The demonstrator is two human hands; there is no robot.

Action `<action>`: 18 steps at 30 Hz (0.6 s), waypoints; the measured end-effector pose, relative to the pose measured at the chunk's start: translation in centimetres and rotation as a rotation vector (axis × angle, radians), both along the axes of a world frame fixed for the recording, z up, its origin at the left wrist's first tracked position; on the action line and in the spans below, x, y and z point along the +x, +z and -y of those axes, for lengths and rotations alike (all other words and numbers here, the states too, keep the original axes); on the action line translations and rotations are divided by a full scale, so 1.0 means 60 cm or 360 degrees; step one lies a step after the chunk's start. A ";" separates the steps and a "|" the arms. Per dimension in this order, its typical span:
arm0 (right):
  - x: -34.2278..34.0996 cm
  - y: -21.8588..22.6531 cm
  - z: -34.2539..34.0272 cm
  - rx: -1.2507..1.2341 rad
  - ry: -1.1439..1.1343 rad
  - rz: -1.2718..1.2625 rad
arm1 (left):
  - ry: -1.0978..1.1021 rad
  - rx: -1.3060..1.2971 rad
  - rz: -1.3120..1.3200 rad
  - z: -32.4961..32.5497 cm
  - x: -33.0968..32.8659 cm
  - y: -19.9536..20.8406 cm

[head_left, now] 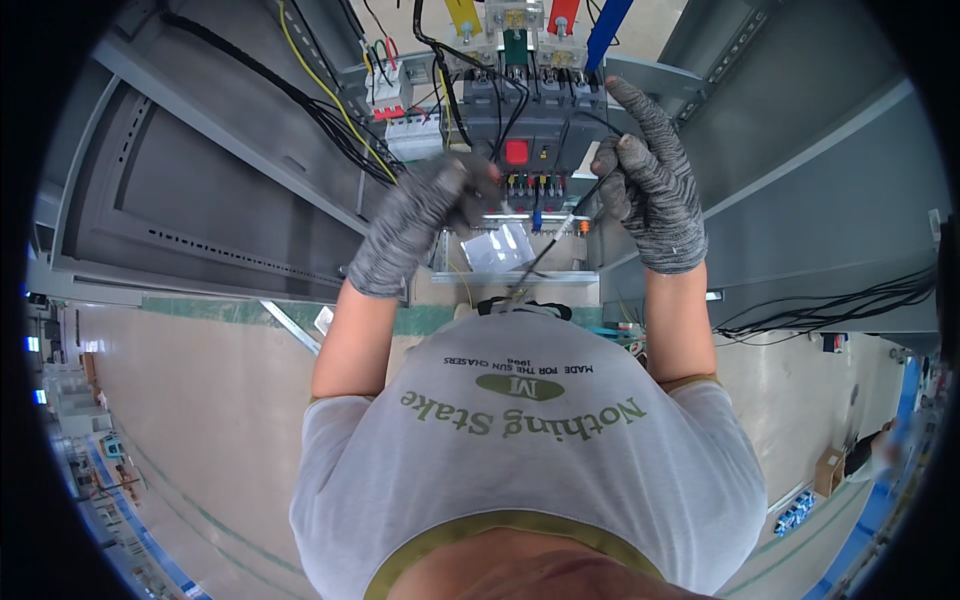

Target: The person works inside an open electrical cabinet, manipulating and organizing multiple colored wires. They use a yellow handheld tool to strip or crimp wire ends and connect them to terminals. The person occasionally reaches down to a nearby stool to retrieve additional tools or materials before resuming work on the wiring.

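Note:
My right hand [655, 185], in a grey knit glove, pinches a thin black wire [585, 198] between thumb and curled fingers. Its index finger stretches up beside the circuit breaker. From the pinch the wire slants down towards my waist, with a pale sleeve on part of it. My left hand [425, 210], gloved alike, hovers left of the breaker's lower terminals, its fingertips smeared by motion; whether they hold anything is unclear. Between and beyond both hands sits the dark grey circuit breaker [540, 130] with a red button [516, 152]. Several black wires run across its top.
Yellow, green, red and blue busbars [605, 35] rise behind the breaker. A small white breaker [388, 90] stands left of it. Grey cabinet panels [210, 190] flank both sides. A clear plastic sheet [498, 248] lies below the terminals. Black cable bundles [850, 300] hang at right.

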State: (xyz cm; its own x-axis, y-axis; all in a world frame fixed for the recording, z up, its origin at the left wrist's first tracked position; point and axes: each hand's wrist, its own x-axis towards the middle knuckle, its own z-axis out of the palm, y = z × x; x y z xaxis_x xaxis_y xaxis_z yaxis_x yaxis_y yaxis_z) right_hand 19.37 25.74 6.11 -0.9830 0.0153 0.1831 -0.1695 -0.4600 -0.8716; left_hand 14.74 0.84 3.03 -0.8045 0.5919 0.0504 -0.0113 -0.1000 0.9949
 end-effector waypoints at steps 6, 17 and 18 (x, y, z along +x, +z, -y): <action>-0.022 -0.025 0.003 -0.0106 0.0156 -0.0041 | 0.0120 -0.0144 -0.0020 -0.027 0.048 0.007; -0.026 -0.021 0.015 -0.0173 0.0233 -0.0062 | 0.0261 -0.0378 -0.0631 -0.046 0.055 -0.007; -0.028 -0.023 0.016 -0.0165 0.0203 -0.0063 | 0.0201 -0.0354 -0.0591 -0.045 0.055 -0.009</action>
State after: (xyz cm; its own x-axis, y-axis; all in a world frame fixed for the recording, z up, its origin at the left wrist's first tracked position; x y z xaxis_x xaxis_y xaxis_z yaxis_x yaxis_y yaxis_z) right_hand 17.68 24.80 4.73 -0.9702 -0.0884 0.2257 -0.1372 -0.5671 -0.8121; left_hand 18.05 3.57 2.52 -0.8225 0.5191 0.2323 0.3494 0.1389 0.9266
